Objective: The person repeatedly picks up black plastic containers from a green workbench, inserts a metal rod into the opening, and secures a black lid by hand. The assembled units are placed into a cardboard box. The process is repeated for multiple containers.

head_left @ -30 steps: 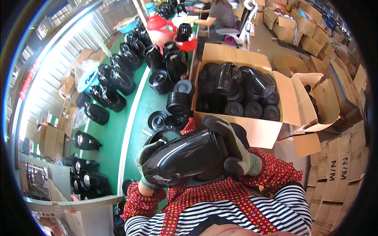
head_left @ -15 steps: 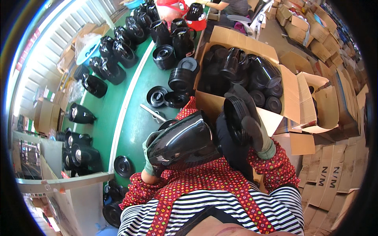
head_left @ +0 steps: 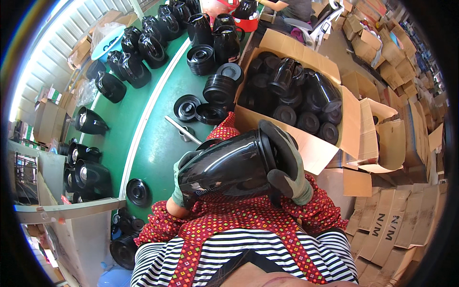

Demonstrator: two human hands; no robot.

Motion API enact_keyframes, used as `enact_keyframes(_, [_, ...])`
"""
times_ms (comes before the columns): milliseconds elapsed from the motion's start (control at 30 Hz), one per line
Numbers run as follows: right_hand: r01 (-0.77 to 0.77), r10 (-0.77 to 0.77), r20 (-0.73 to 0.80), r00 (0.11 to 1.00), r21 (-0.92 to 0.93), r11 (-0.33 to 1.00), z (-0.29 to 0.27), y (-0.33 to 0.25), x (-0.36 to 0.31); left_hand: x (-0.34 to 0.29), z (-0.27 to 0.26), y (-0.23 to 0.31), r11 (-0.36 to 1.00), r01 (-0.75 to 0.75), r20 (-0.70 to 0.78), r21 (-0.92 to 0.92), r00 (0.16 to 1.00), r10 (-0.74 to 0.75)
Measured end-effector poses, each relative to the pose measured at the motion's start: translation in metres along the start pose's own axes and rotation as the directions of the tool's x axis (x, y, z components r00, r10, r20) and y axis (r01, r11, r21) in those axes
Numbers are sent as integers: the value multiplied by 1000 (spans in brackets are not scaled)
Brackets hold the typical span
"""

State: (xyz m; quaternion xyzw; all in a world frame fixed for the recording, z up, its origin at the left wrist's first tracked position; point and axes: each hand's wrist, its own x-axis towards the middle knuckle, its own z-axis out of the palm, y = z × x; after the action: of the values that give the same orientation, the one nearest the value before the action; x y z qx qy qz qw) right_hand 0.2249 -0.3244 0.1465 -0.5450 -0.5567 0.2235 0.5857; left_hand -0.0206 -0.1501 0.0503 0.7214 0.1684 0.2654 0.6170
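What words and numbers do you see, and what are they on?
Stacked brown cardboard, right: big dark letters, but I don't copy printed words.
Held black jug: pale marks, too blurred to read.
Standing black jug on the green table: small mark, unreadable.

Factory workshop: long green workbench (head_left: 158,138), rows of black jugs (head_left: 134,70), stacked cartons (head_left: 377,225), corrugated wall (head_left: 62,45).

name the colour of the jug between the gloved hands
The jug is glossy black, best seen in the head view.
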Motion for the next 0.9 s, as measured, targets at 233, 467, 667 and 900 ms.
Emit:
enact_keyframes(233, [250, -245, 50, 968, -157, 956, -8, 6, -4, 21, 1, 7, 927, 224, 358, -302, 928, -107])
enact_keyframes(467, [-58, 54, 86, 995, 42, 997, -16, -14, 12, 21, -2, 4, 995, 29, 86, -93, 996, -21])
enact_keyframes(667, [-270, 266, 49, 963, 235, 934, -14, -21, 6, 19, -4, 8, 995, -60, -94, 85, 993, 68])
enact_keyframes(900, [-63, 109, -114, 987, 347, 936, -37, -9, -14, 15, -6, 8, 998, -34, -82, 60, 996, 39])
